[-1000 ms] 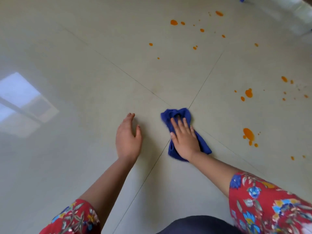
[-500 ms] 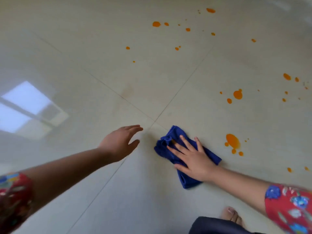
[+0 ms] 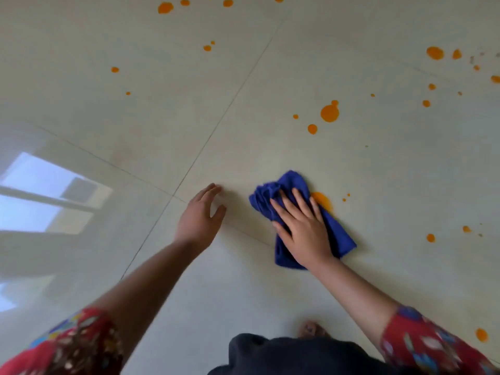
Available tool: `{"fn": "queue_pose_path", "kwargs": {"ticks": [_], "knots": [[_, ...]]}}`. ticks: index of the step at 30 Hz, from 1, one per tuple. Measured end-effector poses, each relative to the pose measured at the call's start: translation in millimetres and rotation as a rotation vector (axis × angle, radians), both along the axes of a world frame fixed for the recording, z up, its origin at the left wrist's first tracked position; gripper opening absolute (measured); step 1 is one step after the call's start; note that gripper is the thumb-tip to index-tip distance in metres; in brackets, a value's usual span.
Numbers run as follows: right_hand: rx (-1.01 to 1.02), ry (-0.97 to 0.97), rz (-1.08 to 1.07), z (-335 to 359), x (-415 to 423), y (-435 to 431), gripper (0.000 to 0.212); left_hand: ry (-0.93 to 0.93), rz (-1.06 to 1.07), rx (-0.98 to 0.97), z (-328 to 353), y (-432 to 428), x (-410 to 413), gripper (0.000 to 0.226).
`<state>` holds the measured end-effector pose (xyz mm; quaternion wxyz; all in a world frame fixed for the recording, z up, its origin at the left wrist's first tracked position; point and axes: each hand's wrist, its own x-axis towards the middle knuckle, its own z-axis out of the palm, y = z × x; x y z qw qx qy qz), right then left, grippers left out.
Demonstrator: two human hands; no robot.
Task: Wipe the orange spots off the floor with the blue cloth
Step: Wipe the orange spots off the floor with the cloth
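Observation:
My right hand [image 3: 303,228] lies flat with spread fingers on the crumpled blue cloth [image 3: 286,189], pressing it to the pale tiled floor. The cloth's right edge covers part of a large orange spot [image 3: 323,200]. My left hand [image 3: 200,217] rests open on the floor to the left of the cloth, apart from it. Another big orange spot [image 3: 329,112] lies farther ahead, and several smaller orange spots are scattered at the top and right.
The floor is glossy cream tile with thin grout lines [image 3: 216,125] crossing near my left hand. A bright window reflection [image 3: 46,196] shows at the left. My knee in dark cloth [image 3: 284,353] and a bare foot [image 3: 311,330] are at the bottom.
My right hand has slid the blue cloth rightward onto the edge of the large orange spot. My left hand stays on the floor beside it, and the camera has moved closer.

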<state>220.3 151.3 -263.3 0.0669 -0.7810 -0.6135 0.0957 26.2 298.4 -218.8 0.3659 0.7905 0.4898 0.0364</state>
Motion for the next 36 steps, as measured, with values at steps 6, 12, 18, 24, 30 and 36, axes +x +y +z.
{"fn": "queue_pose_path", "kwargs": {"ticks": [6,12,18,24,30,36], "knots": [[0.024,0.053,0.214,-6,-38,-2,0.047,-0.168,0.173,0.066,-6,-7,30,0.042],[0.103,0.057,0.164,-10,-7,-91,0.044,-0.194,0.284,0.051,-12,-3,31,0.039],[0.216,0.047,-0.262,-8,23,-15,0.044,-0.176,0.141,0.159,-28,-8,54,0.044],[0.089,0.008,0.160,-10,-7,-58,0.045,-0.030,-0.081,0.312,-49,-11,58,0.054],[0.268,0.072,-0.587,-13,67,-52,0.044,0.025,-0.063,0.343,-54,-17,57,0.050],[0.219,0.054,-0.034,-8,20,7,0.041,-0.022,-0.064,0.356,-56,-15,54,0.049]]}}
